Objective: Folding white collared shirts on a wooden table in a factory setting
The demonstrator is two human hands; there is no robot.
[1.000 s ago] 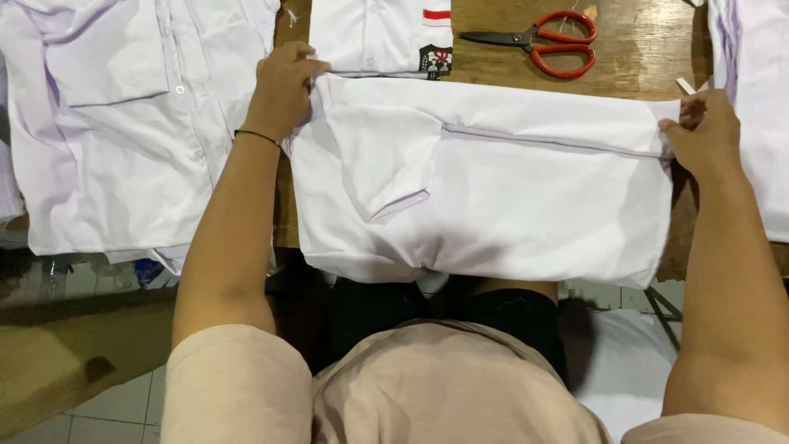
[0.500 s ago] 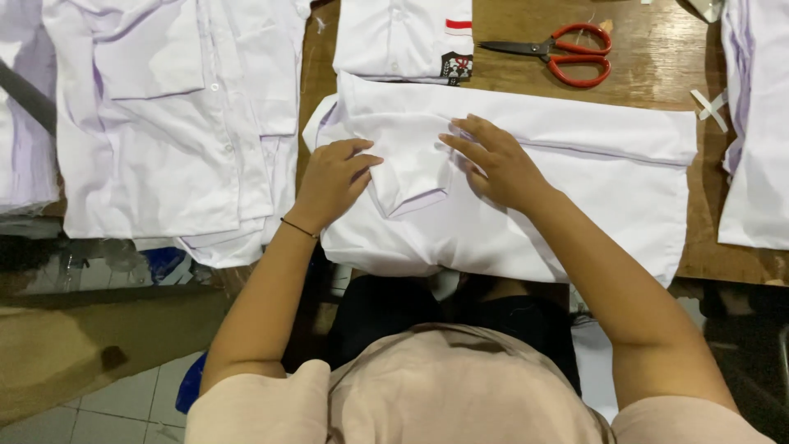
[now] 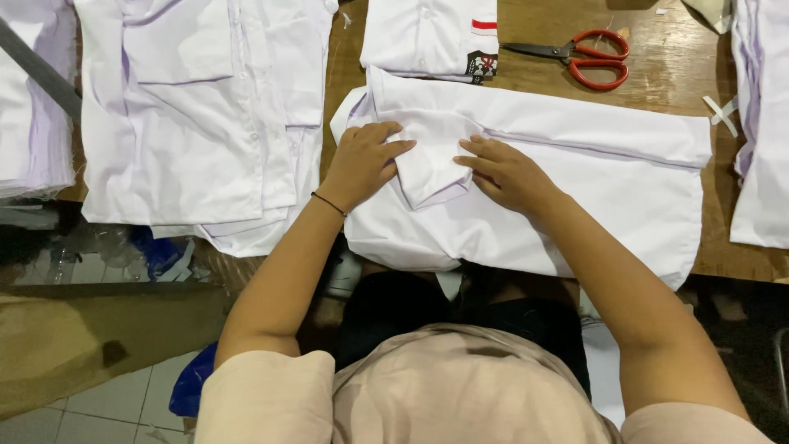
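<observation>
Worn wooden table [image 3: 674, 78], tiled floor [image 3: 99, 403]

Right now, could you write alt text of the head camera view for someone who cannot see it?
A person's left hand and right hand press flat on the pocket of a folded white shirt on a wooden table. Red-handled scissors lie beyond it, and more white shirts are stacked to the left.
</observation>
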